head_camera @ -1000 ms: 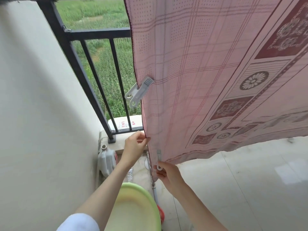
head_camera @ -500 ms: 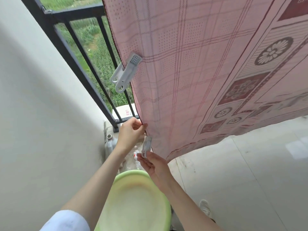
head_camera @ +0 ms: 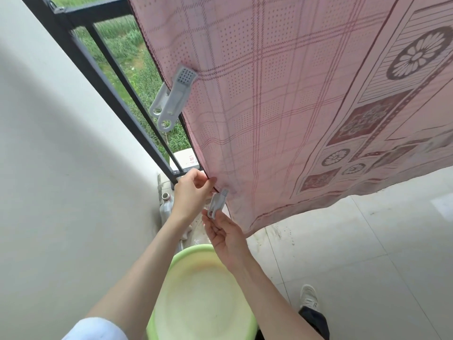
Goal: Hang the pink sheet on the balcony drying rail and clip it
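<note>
Pink sheet edge is pinched between the thumb and curled fingers of the left hand, right down at the lower corner near the bottom of the black railing. Just under it, the right hand has a small white clip by the tail end between its fingertips, palm up, with the clip's head touching the sheet's edge right beside the left fingers. Can't tell if the clip is actually biting the cloth. Higher up the same edge, a bigger white clip is clamped on the sheet and dangles toward the railing. The sheet hangs from above the frame and spreads to the right over the tiled floor. A green basin sits below the arms, next to the pale wall.
</note>
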`<state>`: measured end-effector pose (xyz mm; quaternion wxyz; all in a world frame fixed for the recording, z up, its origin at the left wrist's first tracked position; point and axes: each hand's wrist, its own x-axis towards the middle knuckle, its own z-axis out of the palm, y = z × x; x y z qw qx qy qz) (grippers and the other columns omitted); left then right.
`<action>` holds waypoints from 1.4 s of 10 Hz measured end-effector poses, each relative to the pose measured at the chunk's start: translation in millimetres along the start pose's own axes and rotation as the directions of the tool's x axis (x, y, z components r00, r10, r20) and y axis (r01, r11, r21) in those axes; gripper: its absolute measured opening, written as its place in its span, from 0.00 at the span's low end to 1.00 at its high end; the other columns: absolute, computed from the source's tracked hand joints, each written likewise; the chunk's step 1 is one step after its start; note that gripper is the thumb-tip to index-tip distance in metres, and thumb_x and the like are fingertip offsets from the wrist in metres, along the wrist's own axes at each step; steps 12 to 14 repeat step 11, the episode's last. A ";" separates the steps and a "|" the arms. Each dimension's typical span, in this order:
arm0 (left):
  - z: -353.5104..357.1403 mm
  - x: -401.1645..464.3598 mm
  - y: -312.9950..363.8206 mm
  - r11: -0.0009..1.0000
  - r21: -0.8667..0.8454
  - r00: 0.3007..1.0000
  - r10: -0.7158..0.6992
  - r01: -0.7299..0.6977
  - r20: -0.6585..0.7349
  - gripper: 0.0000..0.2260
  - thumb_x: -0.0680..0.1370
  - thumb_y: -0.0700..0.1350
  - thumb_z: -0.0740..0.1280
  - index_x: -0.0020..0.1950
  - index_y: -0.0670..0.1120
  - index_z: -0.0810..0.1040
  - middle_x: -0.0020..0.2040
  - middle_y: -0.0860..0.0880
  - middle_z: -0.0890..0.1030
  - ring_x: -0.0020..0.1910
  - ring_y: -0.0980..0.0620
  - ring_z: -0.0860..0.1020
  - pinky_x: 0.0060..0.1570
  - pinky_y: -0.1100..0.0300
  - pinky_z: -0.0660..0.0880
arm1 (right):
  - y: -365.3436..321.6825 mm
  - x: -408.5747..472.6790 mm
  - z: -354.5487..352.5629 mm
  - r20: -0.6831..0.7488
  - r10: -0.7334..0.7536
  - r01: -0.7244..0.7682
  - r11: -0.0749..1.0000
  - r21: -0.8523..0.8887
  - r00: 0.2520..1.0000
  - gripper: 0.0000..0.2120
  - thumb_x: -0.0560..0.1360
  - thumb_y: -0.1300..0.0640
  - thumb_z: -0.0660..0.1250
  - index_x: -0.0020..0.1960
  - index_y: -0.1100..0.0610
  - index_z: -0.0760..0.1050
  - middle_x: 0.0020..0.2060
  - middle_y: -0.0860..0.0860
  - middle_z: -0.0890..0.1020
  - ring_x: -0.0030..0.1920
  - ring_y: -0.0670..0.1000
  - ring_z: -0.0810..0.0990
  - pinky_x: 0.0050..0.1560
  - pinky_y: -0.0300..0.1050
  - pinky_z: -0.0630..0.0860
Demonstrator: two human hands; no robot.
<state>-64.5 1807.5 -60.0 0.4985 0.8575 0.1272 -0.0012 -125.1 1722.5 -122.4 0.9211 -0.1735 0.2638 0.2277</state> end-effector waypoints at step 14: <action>40.3 -111.7 -12.0 0.847 0.374 0.915 0.403 -0.378 0.012 0.20 0.76 0.50 0.61 0.66 0.44 0.67 0.62 0.50 0.72 0.60 0.52 0.70 0.60 0.62 0.64 | -152.5 -83.8 -54.5 0.099 -0.363 0.074 -0.083 -0.994 0.926 0.26 0.77 0.47 0.60 0.73 0.52 0.59 0.71 0.50 0.67 0.71 0.49 0.65 0.66 0.40 0.60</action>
